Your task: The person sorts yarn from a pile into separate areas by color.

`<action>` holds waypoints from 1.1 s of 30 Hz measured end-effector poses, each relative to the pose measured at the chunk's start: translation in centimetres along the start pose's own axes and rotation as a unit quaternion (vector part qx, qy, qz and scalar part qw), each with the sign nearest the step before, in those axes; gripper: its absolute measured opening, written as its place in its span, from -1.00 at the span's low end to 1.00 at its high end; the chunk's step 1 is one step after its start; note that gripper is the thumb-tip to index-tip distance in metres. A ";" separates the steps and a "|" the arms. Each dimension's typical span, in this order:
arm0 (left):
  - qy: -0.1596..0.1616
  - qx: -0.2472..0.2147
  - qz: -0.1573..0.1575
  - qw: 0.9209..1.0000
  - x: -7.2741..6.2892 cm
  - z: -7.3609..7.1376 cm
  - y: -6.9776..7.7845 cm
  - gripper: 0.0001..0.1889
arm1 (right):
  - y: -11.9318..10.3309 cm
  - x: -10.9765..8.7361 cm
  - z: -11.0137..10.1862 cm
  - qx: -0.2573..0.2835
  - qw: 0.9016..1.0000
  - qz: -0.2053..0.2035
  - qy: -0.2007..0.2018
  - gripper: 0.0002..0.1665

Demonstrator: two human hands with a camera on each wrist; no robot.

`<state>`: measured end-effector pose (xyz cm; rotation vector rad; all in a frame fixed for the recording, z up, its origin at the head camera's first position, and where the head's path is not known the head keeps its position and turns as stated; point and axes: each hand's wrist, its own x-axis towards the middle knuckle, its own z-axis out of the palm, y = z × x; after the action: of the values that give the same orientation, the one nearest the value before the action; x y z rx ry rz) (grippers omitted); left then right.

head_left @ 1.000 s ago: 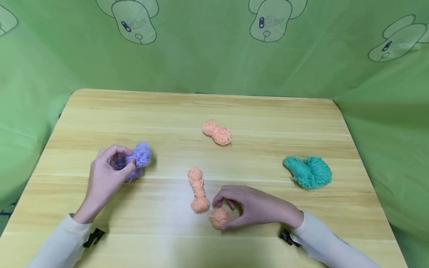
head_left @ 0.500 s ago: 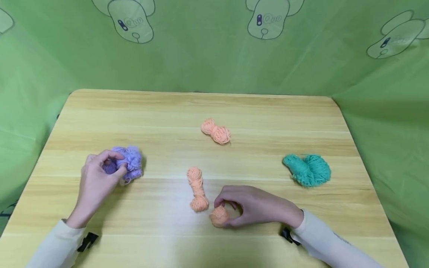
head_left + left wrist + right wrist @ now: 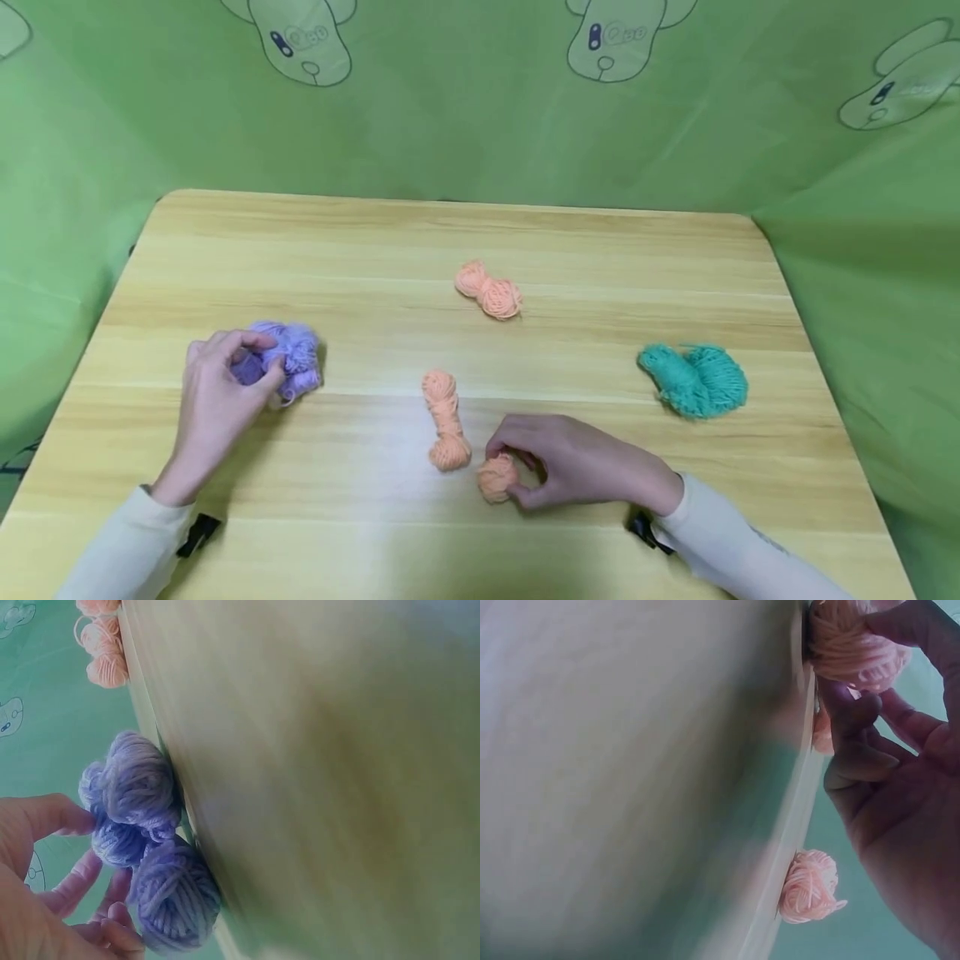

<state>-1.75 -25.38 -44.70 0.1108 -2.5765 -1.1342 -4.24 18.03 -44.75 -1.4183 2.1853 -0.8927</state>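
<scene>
On the table's left side, my left hand [image 3: 213, 396] pinches a bundle of purple yarn [image 3: 298, 348] between thumb and fingers. The left wrist view shows this purple yarn [image 3: 139, 780] as several rounded lobes resting on the tabletop, with fingertips against its side. Whether it is one skein or two I cannot tell. Near the front middle, my right hand [image 3: 581, 462] holds a peach yarn skein [image 3: 497, 478] by its side, thumb in front and fingers behind. In the right wrist view the thumb presses that peach skein [image 3: 855, 645]; part of it is out of frame.
Just left of the right hand lies another peach skein [image 3: 446, 421]. A pinker skein [image 3: 489, 290] sits farther back, and a teal skein [image 3: 693, 381] lies to the right. Green cloth [image 3: 465, 125] hangs behind the wooden table [image 3: 375, 242].
My left hand has shifted left and lowered the purple yarn, which has turned and settled flat on the table. The right hand has stayed almost still at its peach skein.
</scene>
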 end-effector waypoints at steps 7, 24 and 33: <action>-0.007 0.005 0.007 1.000 0.1 0.1 0.4 -0.63 | 0.3 0.0 0.3 -0.012 0.999 -0.027 0.029 -0.49; -0.024 -0.012 -0.013 1.000 0.3 -0.3 0.7 -0.55 | 0.4 0.1 -0.3 -0.008 0.998 0.014 0.057 -0.48; -0.020 -0.012 -0.009 1.000 0.2 -0.1 0.9 -0.56 | 0.9 0.4 -0.3 -0.007 0.995 0.010 0.095 -0.49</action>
<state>-1.81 -24.90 -43.91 0.1076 -2.6006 -1.1845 -5.17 18.05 -45.11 -1.3655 2.3422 -1.0451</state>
